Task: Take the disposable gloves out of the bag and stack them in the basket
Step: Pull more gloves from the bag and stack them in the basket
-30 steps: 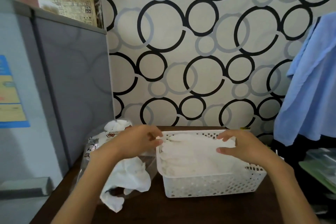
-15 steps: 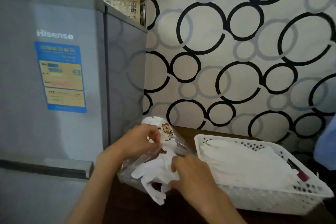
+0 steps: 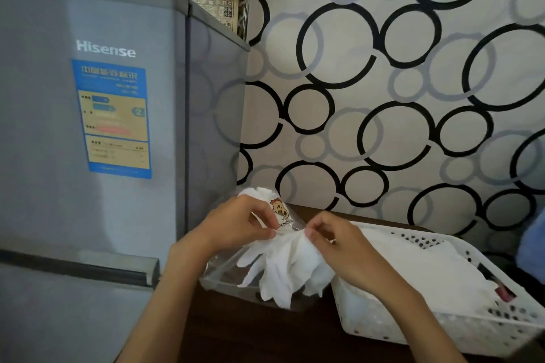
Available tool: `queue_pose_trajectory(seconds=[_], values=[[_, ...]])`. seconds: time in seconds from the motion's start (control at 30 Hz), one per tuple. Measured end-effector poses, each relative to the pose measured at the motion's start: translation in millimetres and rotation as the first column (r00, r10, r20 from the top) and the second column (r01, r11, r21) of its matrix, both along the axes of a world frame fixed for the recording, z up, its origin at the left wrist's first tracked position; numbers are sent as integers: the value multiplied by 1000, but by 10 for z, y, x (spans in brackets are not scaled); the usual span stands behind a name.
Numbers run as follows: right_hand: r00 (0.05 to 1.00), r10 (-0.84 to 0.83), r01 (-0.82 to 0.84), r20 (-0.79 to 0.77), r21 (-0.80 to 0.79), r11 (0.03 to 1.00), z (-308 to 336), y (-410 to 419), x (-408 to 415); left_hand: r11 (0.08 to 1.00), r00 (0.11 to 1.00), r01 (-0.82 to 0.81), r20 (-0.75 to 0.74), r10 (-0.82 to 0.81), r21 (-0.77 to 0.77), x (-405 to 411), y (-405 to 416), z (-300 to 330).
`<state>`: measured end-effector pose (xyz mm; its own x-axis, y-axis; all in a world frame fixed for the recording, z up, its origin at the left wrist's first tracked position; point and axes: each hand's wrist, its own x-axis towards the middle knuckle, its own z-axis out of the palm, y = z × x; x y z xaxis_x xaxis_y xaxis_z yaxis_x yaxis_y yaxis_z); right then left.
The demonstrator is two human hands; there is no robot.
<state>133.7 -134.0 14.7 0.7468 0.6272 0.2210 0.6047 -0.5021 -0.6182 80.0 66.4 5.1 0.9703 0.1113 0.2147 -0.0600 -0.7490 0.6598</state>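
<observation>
Head view: left hand (image 3: 236,222) pinches clear bag (image 3: 224,270) at mouth. Right hand (image 3: 339,247) close beside, fingers curled on white gloves (image 3: 283,268) bunched half out of bag, apparently pinching them. White basket (image 3: 442,330) just right of right hand, gloves stacked inside. Grey fridge (image 3: 88,127) left of left hand.

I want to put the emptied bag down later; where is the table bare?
Bare dark table shows in front of the bag, between the forearms and left of the basket. A thin strip shows behind the basket by the wall. Crowded: bag and gloves abut the basket, with both hands there.
</observation>
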Motion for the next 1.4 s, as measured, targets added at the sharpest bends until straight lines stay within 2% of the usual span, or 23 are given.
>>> queue_pose_trajectory(seconds=[0.1,0.17,0.27,0.37,0.43,0.6,0.7,0.83,0.93,0.97,1.0,1.07,1.13,1.23,1.4], values=[[998,-53,57,-41,111,992,37,-9,47,998,998,62,-25,-62,-15,-26,19,29],[993,-88,100,-81,155,983,28,13,83,995,996,84,9,-84,-49,-54,-21,87],[986,-112,127,-122,123,984,-23,62,113,995,994,95,55,-93,-30,-95,-90,157],[983,-116,131,-145,96,987,-65,60,114,989,998,56,-25,-53,140,-93,-112,144],[982,-102,117,-161,91,989,-102,29,92,979,996,31,-86,-14,200,-70,-99,108],[990,-95,103,-102,70,992,-171,9,23,985,991,109,-98,-96,135,-48,-183,113],[987,-116,122,-113,49,991,-159,55,18,972,987,145,-95,-129,183,-37,-258,127],[984,-85,98,-155,76,992,-100,57,28,977,999,21,-42,-12,212,5,-214,51],[956,-14,64,-293,161,985,-6,-58,-13,979,997,-63,-37,72,195,14,-150,24],[952,-2,44,-305,131,990,19,-112,-35,980,996,-73,-44,83,187,15,-138,21],[960,-12,24,-279,41,999,38,-158,-62,981,995,-80,-52,91,179,12,-133,25],[990,-45,19,-133,-196,980,17,-189,-129,980,993,-90,-60,102,175,9,-134,30],[999,-41,47,25,-304,952,-39,-143,-176,981,993,-82,-69,95,177,12,-138,27],[995,-32,56,99,-241,969,-114,-63,-149,984,995,-37,-80,52,177,13,-123,35],[996,-63,75,71,-180,981,-108,21,-71,971,969,238,-62,-238,6,-71,-203,146]])
